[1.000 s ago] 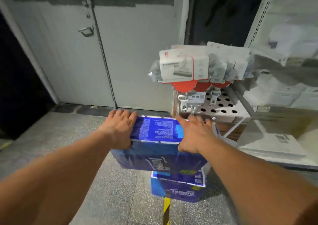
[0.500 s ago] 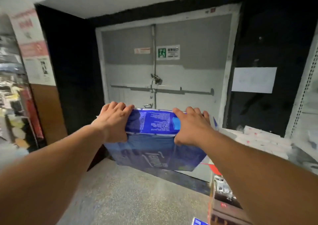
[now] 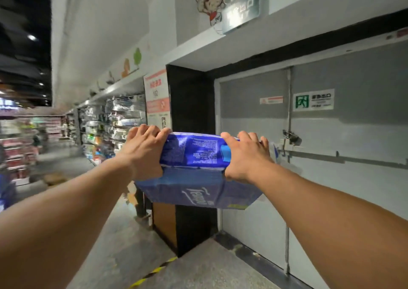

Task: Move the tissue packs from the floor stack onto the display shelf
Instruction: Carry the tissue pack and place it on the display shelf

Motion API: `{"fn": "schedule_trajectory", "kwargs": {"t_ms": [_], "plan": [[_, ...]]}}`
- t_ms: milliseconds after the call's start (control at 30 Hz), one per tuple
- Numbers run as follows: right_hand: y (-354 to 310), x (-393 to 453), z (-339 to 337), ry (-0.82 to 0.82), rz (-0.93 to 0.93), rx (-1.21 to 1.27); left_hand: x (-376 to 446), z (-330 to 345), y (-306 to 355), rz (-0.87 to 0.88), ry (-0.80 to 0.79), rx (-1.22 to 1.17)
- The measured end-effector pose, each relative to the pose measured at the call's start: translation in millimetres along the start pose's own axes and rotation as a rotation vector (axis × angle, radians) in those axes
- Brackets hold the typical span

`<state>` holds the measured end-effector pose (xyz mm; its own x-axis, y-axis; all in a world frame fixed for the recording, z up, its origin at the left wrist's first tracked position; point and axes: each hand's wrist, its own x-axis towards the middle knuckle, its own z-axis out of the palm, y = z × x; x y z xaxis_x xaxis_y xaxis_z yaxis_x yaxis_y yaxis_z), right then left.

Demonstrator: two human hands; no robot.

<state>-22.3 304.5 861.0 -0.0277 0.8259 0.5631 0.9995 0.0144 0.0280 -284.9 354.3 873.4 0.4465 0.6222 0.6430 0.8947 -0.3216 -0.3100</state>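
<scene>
A blue tissue pack (image 3: 196,169) with white lettering hangs in the air at chest height in front of me. My left hand (image 3: 144,150) grips its left end, fingers curled over the top edge. My right hand (image 3: 247,156) grips its right end the same way. The floor stack is out of view. Stocked shelves (image 3: 112,125) line the wall at the far left, blurred.
A grey double fire door (image 3: 331,156) with a padlock and a green exit sign stands right behind the pack. A black pillar (image 3: 189,103) is to its left. Yellow-black tape (image 3: 154,271) marks the speckled floor. An aisle opens to the left.
The pack has been lifted off the floor stack and carried up. My view has swung up and to the left, away from the stack towards the aisle. Both hands keep their grip.
</scene>
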Motion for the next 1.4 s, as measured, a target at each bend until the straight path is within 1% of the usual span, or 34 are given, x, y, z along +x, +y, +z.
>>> {"fn": "schedule_trajectory", "kwargs": {"t_ms": [133,267,367,567,667,800,1000,1100,1300,1400], "plan": [[-53,61,40,0.021,-0.073,0.055,5,23,-68,-0.058,-0.015,0.086],[-103,124,82,0.012,-0.159,0.128,10,53,-127,-0.146,-0.074,0.140],[-138,173,123,0.000,-0.231,0.236,16,87,-169,-0.223,-0.125,0.170],[-201,282,203,-0.023,-0.403,0.334,35,150,-238,-0.366,-0.193,0.306],[-235,340,229,-0.052,-0.501,0.362,50,172,-273,-0.473,-0.266,0.373],[-287,408,263,-0.070,-0.619,0.419,62,199,-317,-0.587,-0.307,0.419],[-390,479,333,-0.067,-0.771,0.484,53,262,-404,-0.725,-0.398,0.537],[-450,515,368,-0.058,-0.830,0.512,48,296,-462,-0.741,-0.376,0.558],[-563,600,417,-0.067,-0.908,0.559,59,354,-586,-0.814,-0.422,0.611],[-615,646,435,-0.012,-0.942,0.570,67,378,-638,-0.828,-0.412,0.663]]}}
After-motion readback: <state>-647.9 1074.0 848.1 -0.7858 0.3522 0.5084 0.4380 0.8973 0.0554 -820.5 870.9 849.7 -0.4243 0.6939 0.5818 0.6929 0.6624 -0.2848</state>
